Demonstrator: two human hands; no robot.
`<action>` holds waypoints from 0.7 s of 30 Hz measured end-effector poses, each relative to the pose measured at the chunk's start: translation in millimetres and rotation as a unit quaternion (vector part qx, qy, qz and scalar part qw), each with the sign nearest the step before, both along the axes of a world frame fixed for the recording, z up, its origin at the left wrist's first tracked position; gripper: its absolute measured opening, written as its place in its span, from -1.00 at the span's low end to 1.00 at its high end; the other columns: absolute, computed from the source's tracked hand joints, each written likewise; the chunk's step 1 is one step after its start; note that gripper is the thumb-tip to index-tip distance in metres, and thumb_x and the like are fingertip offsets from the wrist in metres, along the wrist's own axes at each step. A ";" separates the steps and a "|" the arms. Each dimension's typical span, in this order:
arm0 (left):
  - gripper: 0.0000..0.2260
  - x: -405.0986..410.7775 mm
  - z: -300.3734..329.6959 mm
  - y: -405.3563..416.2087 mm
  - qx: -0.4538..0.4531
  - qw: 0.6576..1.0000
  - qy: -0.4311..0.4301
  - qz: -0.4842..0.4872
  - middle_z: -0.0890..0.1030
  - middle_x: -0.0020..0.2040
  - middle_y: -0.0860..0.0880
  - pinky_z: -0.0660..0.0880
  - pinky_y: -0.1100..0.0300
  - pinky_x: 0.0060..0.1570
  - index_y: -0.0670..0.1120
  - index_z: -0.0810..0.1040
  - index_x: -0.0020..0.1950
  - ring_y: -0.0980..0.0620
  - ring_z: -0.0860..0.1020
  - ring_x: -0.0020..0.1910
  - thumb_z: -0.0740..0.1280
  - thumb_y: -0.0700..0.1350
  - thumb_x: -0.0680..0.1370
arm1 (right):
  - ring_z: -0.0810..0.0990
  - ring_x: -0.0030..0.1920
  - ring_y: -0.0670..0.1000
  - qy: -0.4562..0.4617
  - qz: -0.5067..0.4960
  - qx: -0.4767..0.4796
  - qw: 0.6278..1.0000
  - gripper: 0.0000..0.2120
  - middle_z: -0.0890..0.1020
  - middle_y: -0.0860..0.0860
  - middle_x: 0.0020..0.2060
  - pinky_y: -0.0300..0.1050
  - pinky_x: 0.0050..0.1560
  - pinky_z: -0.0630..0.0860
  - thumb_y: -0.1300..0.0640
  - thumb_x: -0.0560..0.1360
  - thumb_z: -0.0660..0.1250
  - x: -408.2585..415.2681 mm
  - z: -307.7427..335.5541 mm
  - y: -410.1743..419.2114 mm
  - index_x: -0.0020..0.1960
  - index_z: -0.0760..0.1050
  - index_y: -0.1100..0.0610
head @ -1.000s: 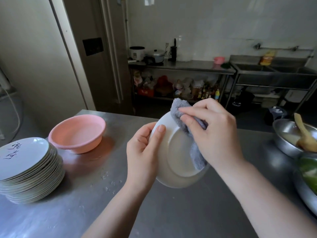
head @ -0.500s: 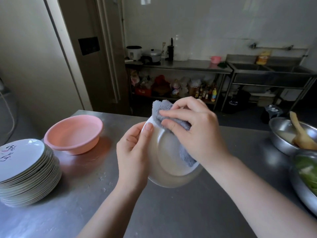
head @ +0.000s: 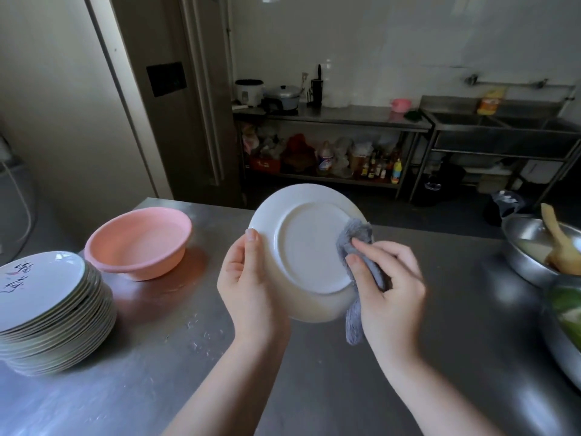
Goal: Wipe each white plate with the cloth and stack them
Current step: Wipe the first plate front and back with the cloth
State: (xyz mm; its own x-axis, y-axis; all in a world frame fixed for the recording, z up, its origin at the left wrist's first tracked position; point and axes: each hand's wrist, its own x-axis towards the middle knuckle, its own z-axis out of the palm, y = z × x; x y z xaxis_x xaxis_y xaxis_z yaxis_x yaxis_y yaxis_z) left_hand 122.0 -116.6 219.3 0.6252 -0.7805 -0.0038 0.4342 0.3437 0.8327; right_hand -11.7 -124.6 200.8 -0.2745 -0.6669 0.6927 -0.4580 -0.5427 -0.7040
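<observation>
A white plate (head: 306,247) is held up above the steel counter with its underside and foot ring facing me. My left hand (head: 248,287) grips its left rim, thumb on the edge. My right hand (head: 390,287) presses a grey cloth (head: 356,243) against the plate's right side; the cloth's tail hangs below the hand. A tall stack of plates (head: 47,313) with painted writing on the top one stands at the counter's left edge.
A pink plastic basin (head: 138,243) sits left of the held plate. Two metal bowls (head: 534,247) with food, one holding a wooden spoon, crowd the counter's right edge. Water drops speckle the steel counter (head: 195,372). Shelves and a sink line the back wall.
The plate has been turned from nearly edge-on to show its full underside. My right hand with the cloth slid from the plate's top down to its right side.
</observation>
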 end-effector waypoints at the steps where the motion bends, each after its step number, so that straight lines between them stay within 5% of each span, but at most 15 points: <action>1: -0.81 -3.3 0.0 -1.1 0.005 1.000 0.006 -0.001 0.67 -0.14 -0.01 0.55 0.15 -0.12 -0.10 0.65 0.01 0.07 0.60 -0.17 0.31 -0.02 0.61 | 0.56 -0.06 -0.17 0.005 -0.001 -0.007 1.000 -0.81 0.56 -0.04 -0.10 -0.38 0.01 0.42 0.30 0.42 0.46 -1.4 -1.8 -1.9 0.03 0.66 0.16; 7: -0.80 -17.3 10.7 -6.4 0.017 1.000 0.001 -0.023 0.65 -0.15 -0.07 0.53 0.11 -0.10 -0.17 0.59 0.03 0.05 0.59 -0.17 0.30 -0.04 0.62 | 0.59 -0.09 -0.03 0.089 0.004 -0.077 0.993 -0.84 0.60 -0.01 -0.12 -0.18 -0.03 0.52 0.21 0.44 0.46 12.9 1.8 1.5 0.01 0.68 0.14; 11: -0.71 -22.8 20.7 -9.4 0.030 0.995 0.046 -0.082 0.60 -0.07 -0.31 0.54 0.04 -0.15 -0.28 0.52 0.10 -0.14 0.57 -0.12 0.24 -0.03 0.65 | 0.54 -0.19 0.07 0.192 0.046 -0.159 0.967 -0.83 0.63 0.03 -0.15 -0.09 -0.11 0.51 0.27 0.47 0.44 25.0 8.6 -2.3 0.05 0.68 0.12; 14: -0.73 -13.9 27.6 -13.9 0.020 0.994 0.058 -0.092 0.59 -0.10 -0.23 0.55 0.05 -0.22 -0.23 0.52 0.11 -0.15 0.57 -0.14 0.23 -0.02 0.66 | 0.53 -0.21 0.10 0.247 0.067 -0.211 0.943 -0.83 0.64 0.08 -0.16 -0.10 -0.12 0.50 0.34 0.46 0.44 10.1 10.3 -9.2 0.02 0.69 0.17; 18: -0.80 -3.5 31.1 -17.8 0.015 0.996 0.060 -0.069 0.67 -0.12 0.01 0.60 0.11 -0.14 -0.07 0.56 0.09 0.07 0.65 -0.15 0.22 0.01 0.66 | 0.55 -0.17 0.09 0.147 0.017 -0.170 0.974 -0.86 0.62 0.08 -0.15 -0.12 -0.08 0.51 0.32 0.42 0.49 -14.3 6.0 -15.8 -0.02 0.68 0.22; 21: -0.81 -6.0 29.4 -17.0 0.026 0.994 0.079 -0.069 0.66 -0.10 -0.02 0.54 0.02 0.02 -0.03 0.56 0.03 0.03 0.62 -0.11 0.21 0.03 0.66 | 0.54 -0.14 0.05 0.136 0.019 -0.169 0.976 -0.86 0.60 0.04 -0.14 -0.15 -0.05 0.50 0.27 0.44 0.47 -2.3 2.9 -14.6 0.00 0.68 0.17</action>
State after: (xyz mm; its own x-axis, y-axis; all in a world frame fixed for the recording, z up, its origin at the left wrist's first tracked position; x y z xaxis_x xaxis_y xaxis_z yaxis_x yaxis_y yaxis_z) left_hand 116.0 -133.6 248.8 0.5001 -0.8552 -0.1359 0.6007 0.2296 0.7658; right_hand -14.1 -139.1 203.7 -0.0289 -0.3948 0.9183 -0.5777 -0.7431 -0.3377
